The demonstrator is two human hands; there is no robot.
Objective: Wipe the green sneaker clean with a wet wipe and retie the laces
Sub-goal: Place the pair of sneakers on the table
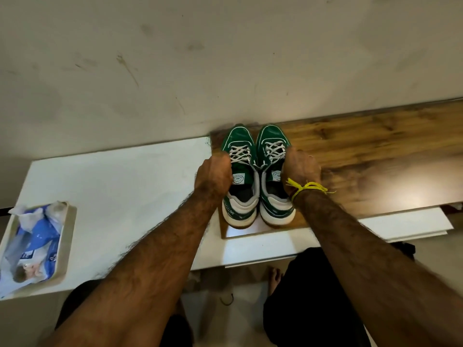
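Two green sneakers (256, 176) stood side by side on a wooden board (363, 156), toes pointing at the wall (175, 58) and heels toward the person, a placement that seemed meant to keep both tongues and lace rows facing up within easy reach. The board was the reference for everything else: it lay over the right part of the white tabletop (112, 186), its near corner just past the heels. On the sneakers' left flank, the left hand (214, 175) was curled against the outer side of the left shoe, beside its white laces (240, 154); on the right flank, the right hand (302, 171), with a yellow thread (307, 187) tied at its wrist, was curled likewise against the right shoe. Each hand appeared to grip its shoe at the collar, though the fingertips were hidden, so whether either pinched a lace end could not be told. Gripping both outer sides at once looked like a way to steady or square the pair on the board. Well to the left of the board, at the tabletop's far edge, a shallow tray (67, 236) held a blue pack of wet wipes (37, 244), with a wipe poking out, kept apart from the shoes yet reachable. No wipe was in either hand, so the wiping probably stood either finished or not begun.
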